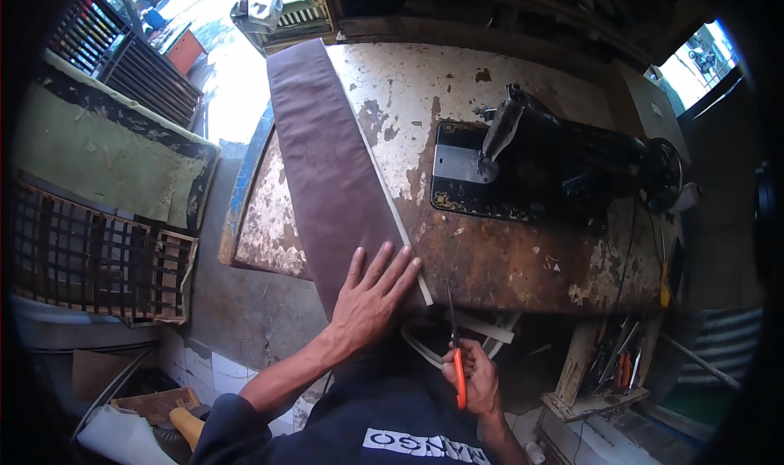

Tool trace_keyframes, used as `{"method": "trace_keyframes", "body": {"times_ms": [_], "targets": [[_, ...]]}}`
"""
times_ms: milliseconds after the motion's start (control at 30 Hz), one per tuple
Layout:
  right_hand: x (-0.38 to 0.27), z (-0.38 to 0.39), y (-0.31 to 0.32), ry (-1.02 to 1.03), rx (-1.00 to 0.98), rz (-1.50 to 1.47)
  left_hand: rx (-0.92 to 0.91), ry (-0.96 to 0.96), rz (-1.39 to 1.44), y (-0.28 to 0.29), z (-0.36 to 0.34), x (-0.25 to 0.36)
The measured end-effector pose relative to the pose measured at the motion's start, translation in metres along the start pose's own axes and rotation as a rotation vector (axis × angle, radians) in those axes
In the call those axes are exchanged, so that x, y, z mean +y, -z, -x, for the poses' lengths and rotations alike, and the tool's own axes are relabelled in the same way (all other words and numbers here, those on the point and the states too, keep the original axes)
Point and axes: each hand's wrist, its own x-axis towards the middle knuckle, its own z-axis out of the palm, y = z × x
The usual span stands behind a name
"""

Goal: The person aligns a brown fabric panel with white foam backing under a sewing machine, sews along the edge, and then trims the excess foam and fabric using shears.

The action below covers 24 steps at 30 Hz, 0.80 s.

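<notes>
A long strip of dark brown leather-like material (314,138) stretches across the left part of the worn worktable (400,77), its near end hanging over the front edge. Along its right side runs a narrow white strip (384,179). My left hand (371,302) rests on the near end of the brown material, fingers spread and pointing away from me. In my right hand (478,377) is a pair of scissors with orange handles (460,379), held by the table's front edge. The dark blades point away from me, just right of the white strip's near end.
A black sewing machine (555,155) stands on the right of the table. An open drawer with tools (604,375) juts out at the lower right. Pale strips (486,328) hang below the front edge. Webbed seat frames (98,253) stand at the left.
</notes>
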Motion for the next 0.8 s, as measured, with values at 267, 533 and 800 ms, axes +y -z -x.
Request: {"method": "trace_keyframes", "body": {"times_ms": [267, 533, 800], "targets": [[-0.003, 0.008, -0.011, -0.117, -0.105, 0.04, 0.24, -0.057, 0.296, 0.005, 0.025, -0.008], [-0.022, -0.018, -0.032, -0.206, -0.081, 0.004, 0.314, -0.041, 0.303, 0.002, 0.028, -0.006], [-0.018, -0.016, -0.034, -0.271, -0.045, 0.066, 0.328, -0.056, 0.31, -0.002, 0.03, -0.007]]}}
